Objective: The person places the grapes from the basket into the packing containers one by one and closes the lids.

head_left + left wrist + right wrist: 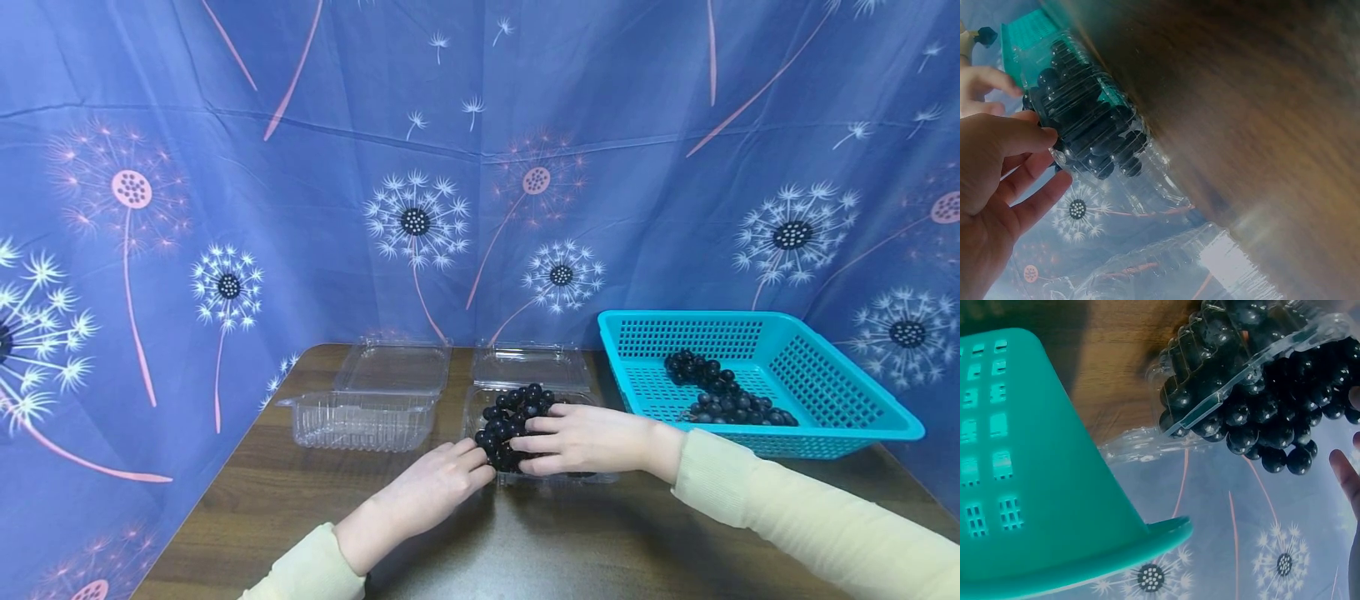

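Grape bunch (512,417), frame centre, in clear box (525,479): soft, bruisable; lift by stem. Left hand (442,479), right hand (577,439): fingers straight, touching bunch.

Makeshift recording booth: dandelion-print cloth backdrop (480,167) around wooden table (300,500).

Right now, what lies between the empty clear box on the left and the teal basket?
In the head view, the second clear clamshell, holding the dark grape bunch, sits between the empty clamshell and the teal basket. Both hands, left and right, touch the bunch.
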`<control>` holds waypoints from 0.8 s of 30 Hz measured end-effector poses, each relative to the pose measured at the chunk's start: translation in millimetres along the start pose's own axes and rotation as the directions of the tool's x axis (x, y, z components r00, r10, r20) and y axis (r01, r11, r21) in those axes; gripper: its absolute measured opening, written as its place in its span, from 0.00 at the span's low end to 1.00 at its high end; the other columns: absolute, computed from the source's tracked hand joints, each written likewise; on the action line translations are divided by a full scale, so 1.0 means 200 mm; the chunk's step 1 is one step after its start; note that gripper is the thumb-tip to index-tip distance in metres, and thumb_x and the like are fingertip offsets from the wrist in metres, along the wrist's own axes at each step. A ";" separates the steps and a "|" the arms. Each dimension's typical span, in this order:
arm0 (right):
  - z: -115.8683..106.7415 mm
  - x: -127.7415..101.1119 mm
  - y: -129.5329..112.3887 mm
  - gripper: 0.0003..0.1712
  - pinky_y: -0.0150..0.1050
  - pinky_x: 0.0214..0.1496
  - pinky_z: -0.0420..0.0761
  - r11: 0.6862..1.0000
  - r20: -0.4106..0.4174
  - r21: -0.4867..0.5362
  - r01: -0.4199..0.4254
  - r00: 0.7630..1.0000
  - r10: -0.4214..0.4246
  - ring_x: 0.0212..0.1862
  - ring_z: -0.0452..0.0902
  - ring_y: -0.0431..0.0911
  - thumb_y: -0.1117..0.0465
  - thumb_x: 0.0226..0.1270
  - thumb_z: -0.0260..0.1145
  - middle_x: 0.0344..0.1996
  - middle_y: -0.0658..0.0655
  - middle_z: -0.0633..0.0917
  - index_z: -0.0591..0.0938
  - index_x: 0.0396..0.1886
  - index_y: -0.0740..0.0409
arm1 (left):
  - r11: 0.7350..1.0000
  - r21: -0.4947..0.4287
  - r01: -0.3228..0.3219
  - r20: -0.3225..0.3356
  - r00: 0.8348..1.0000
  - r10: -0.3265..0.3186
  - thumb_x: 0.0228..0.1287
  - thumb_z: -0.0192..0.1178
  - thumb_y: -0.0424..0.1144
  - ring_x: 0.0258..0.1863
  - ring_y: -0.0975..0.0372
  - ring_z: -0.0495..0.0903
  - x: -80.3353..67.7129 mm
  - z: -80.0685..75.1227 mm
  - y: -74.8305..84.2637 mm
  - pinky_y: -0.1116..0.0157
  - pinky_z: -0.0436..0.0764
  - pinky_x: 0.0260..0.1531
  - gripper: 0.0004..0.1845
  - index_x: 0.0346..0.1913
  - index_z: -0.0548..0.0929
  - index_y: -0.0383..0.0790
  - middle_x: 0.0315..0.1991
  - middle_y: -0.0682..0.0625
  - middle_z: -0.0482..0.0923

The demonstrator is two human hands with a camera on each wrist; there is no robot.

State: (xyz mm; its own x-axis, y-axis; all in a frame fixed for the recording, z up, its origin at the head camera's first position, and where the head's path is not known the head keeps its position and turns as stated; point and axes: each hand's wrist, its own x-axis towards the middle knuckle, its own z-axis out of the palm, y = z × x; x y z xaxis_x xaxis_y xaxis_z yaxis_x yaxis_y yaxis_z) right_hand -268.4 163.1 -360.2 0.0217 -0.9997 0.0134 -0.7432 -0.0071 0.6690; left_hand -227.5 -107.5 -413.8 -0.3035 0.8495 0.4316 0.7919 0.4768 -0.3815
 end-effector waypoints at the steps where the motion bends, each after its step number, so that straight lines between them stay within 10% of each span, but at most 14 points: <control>1: 0.00 -0.01 0.00 0.26 0.39 0.43 0.79 1.000 -0.013 0.006 -0.011 1.000 0.011 0.56 0.73 0.45 0.56 0.62 0.60 0.62 0.47 0.72 0.69 0.61 0.41 | 1.000 0.001 0.000 -0.003 1.000 0.000 0.54 0.63 0.37 0.36 0.65 0.73 0.00 0.00 0.00 0.70 0.76 0.33 0.07 0.36 0.80 0.48 0.34 0.58 0.75; 11: -0.05 -0.08 -0.03 0.31 0.40 0.46 0.80 0.949 -0.053 0.171 -0.265 0.959 0.278 0.51 0.76 0.46 0.67 0.51 0.69 0.51 0.52 0.79 0.74 0.56 0.48 | 1.000 -0.001 0.001 0.001 1.000 -0.001 0.54 0.63 0.36 0.36 0.65 0.72 0.00 0.00 0.00 0.70 0.76 0.33 0.07 0.37 0.81 0.48 0.34 0.58 0.75; 24: -0.06 -0.16 -0.11 0.12 0.38 0.42 0.81 0.777 -0.171 0.357 -0.518 0.782 0.600 0.42 0.77 0.44 0.60 0.68 0.53 0.41 0.52 0.80 0.80 0.45 0.58 | 0.999 -0.031 0.014 0.028 1.000 -0.013 0.49 0.65 0.31 0.36 0.64 0.72 0.00 -0.02 -0.01 0.70 0.76 0.34 0.11 0.37 0.81 0.48 0.34 0.58 0.74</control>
State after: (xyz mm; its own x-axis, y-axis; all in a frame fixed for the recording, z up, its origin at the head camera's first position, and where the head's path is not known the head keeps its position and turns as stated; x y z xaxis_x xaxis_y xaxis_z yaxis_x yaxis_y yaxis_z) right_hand -245.6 195.5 -366.3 -0.3143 -0.7814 0.5391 -0.8275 0.5038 0.2478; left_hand -226.6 -110.4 -409.3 -0.3286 0.8490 0.4138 0.8035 0.4816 -0.3499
